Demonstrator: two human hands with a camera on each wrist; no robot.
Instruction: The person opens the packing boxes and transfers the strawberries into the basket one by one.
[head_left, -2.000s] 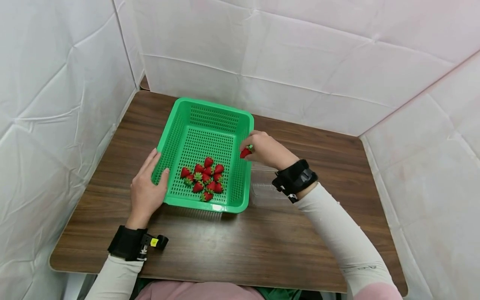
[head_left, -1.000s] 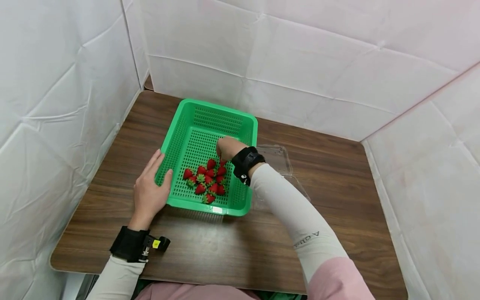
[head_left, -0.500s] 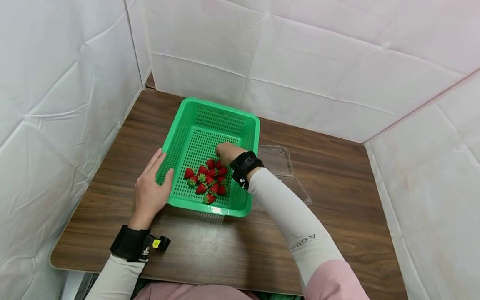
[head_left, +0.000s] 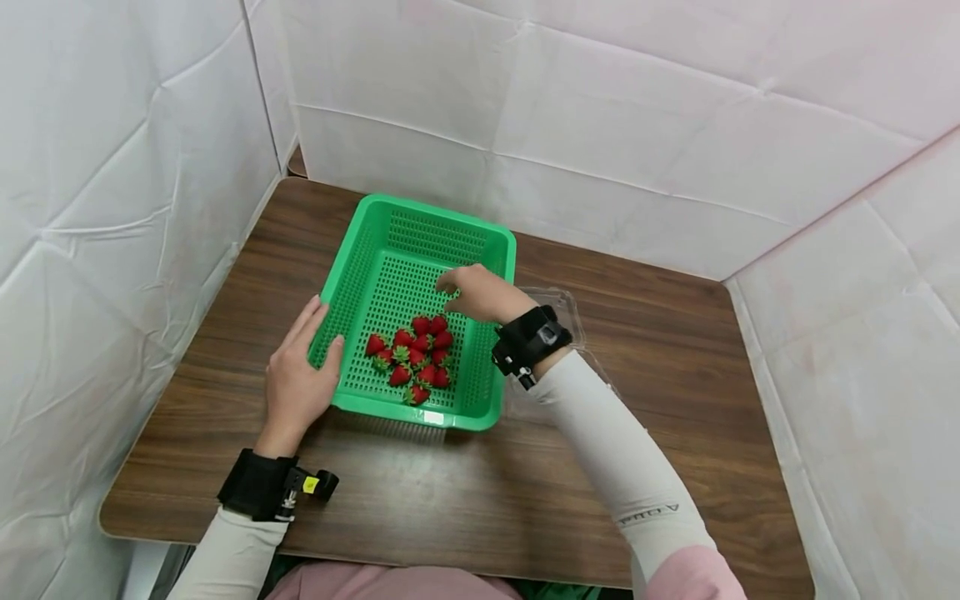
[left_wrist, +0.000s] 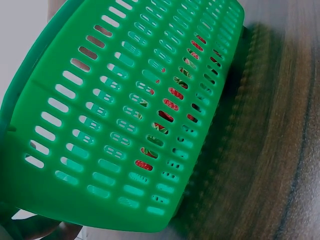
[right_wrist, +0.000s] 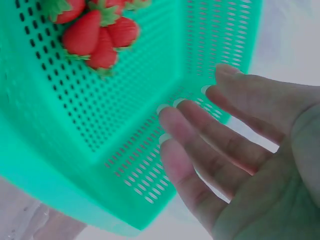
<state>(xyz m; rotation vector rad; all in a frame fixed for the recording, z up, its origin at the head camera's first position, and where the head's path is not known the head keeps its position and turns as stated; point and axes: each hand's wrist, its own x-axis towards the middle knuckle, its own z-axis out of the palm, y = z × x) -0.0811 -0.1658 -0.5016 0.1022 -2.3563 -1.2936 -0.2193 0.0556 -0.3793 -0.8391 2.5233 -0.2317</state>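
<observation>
A green perforated plastic basket [head_left: 427,206] stands on the table, with several red strawberries [head_left: 417,357] grouped toward its near side. My left hand [head_left: 297,379] is at the basket's left side, fingers straight along the rim and thumb over the near-left edge. In the left wrist view the side wall of the basket [left_wrist: 105,165] fills most of the picture, and strawberries show through its slots. My right hand [head_left: 483,293] is above the basket's right half with relaxed, parted fingers. The right wrist view shows nothing between its fingers [right_wrist: 215,135], with the strawberries [right_wrist: 95,37] apart from them.
A clear plastic clamshell box [head_left: 558,308] lies open on the brown wooden table [head_left: 690,400], right of the basket and partly hidden by my right arm. White sheeting [head_left: 600,125] rises behind and on both sides of the table.
My right hand brought a strawberry from the basket's right edge over to the others and let it go there. It has since lifted and drawn back right. My left hand keeps its place.
</observation>
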